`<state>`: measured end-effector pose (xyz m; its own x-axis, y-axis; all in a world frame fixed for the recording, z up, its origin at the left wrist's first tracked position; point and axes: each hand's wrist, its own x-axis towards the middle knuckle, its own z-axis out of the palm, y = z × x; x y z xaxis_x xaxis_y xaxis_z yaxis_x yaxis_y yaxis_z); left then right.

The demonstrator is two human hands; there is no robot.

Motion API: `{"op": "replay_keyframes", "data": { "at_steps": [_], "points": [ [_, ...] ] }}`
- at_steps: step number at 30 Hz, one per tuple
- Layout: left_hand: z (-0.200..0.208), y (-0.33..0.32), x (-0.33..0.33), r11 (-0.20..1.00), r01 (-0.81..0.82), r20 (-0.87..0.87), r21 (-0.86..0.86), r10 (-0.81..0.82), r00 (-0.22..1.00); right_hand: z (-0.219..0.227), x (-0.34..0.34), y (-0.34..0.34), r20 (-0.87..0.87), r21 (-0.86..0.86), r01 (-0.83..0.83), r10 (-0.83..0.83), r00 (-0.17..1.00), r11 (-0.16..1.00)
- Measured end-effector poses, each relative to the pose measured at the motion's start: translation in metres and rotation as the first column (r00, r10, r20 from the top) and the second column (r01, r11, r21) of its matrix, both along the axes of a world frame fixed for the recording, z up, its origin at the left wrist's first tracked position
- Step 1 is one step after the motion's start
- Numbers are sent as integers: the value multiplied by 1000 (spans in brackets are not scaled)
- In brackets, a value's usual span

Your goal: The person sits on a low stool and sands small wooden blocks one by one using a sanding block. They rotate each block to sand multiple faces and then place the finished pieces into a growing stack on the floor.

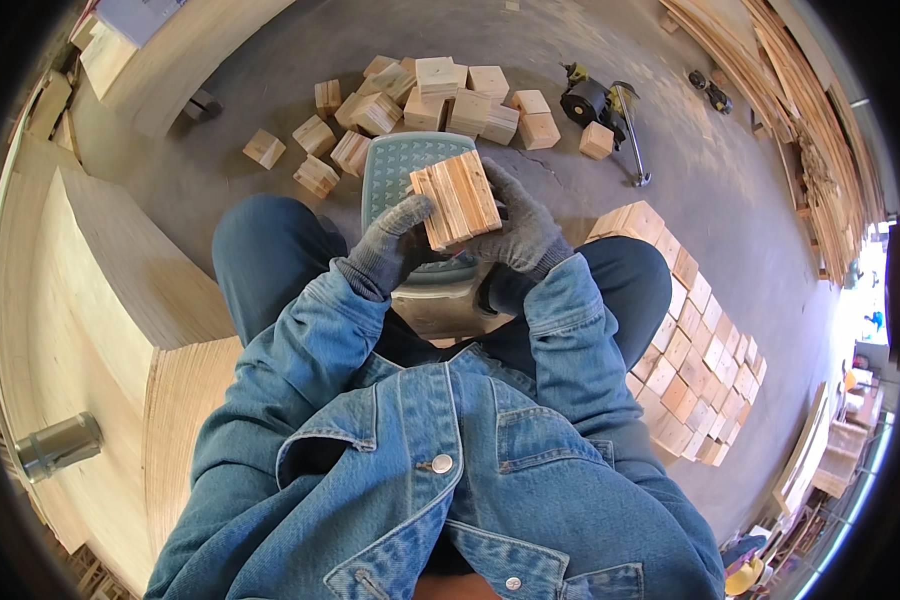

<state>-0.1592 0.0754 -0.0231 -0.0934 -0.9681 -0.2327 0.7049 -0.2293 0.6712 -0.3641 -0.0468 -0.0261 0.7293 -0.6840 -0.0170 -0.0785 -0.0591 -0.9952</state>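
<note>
Between my two grey-gloved hands is a wooden block with striped, layered grain on its upper face. My left hand grips its lower left side, thumb against the edge. My right hand is wrapped round the right side; most of its fingers are hidden behind the block. Beneath the block stands a small stool with a textured grey-green top, between my knees.
Loose wooden blocks lie heaped on the floor beyond the stool. Right of them are a black and yellow power tool and a single block. Stacked blocks stand by my right knee. Large pale wooden panels rise at my left.
</note>
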Motion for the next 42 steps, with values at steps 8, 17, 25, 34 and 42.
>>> {"op": "replay_keyframes", "data": {
  "at_steps": [8, 17, 25, 34, 42],
  "points": [
    [-13, -3, 1, 996, 16, -44, 87, -12, 999, -7, 0, -2, 110, 120, 7, -21, 994, 993],
    [-42, -12, 13, 965, 35, -15, 258, -32, 999, -9, -2, -3, 116, 184, 47, -69, 991, 982],
    [-32, -10, 9, 959, -41, 61, 279, 24, 998, -14, 0, 0, 136, 303, 58, -104, 985, 951],
    [-39, -11, 12, 954, -193, -108, 228, 222, 969, -15, 19, 10, 141, 183, 22, -48, 989, 983],
    [-32, -10, 5, 929, -308, -11, 204, 317, 948, -30, 18, 10, 291, 315, -63, -33, 956, 947]
  ]
}}
